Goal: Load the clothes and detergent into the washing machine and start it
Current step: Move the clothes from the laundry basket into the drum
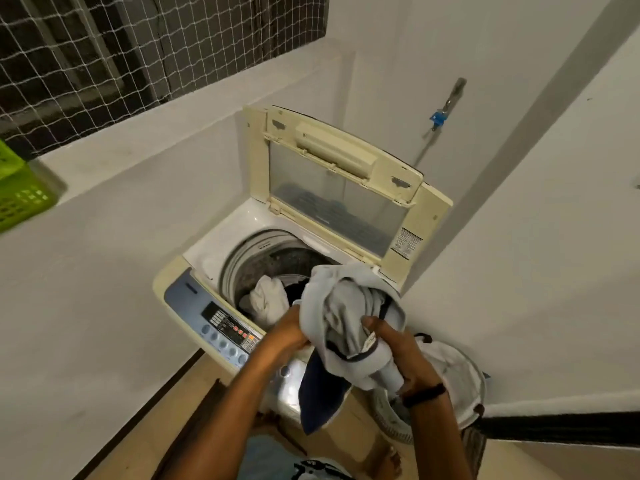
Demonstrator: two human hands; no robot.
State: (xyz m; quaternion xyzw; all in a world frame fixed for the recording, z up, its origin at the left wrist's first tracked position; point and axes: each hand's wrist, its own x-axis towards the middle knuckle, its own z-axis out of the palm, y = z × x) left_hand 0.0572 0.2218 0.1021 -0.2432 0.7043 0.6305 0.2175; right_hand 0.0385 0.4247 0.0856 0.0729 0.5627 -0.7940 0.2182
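A person is standing at the front of the washing machine (204, 247), and its lid (346, 174) is standing raised at the back, leaning towards the wall. Both hands are holding a bunched grey garment (346, 306) with dark trim over the machine's front right corner, partly above the mouth of the drum (249, 261). The left hand (287, 336) is gripping the bundle's near left edge, its fingers curled into the cloth and mostly buried there. The right hand (398, 355) is clutching the lower right part, thumb on top and fingers wrapped tightly round a thick fold. A black band is sitting on that wrist.

A dark blue piece (322, 393) is hanging from the bundle down the machine's front; it may belong to the same garment, though the folds are hiding the join. Inside the drum a white cloth (268, 301) is lying on darker laundry.

The control panel (221, 323) is running along the machine's front edge, just left of the left hand, with small red lights glowing. A pale laundry basket (460, 375) is sitting on the floor just right of the machine, below the right wrist. A green crate (20, 199) is resting on the ledge well to the machine's left, and a tap (446, 105) is sticking out of the wall behind the machine.
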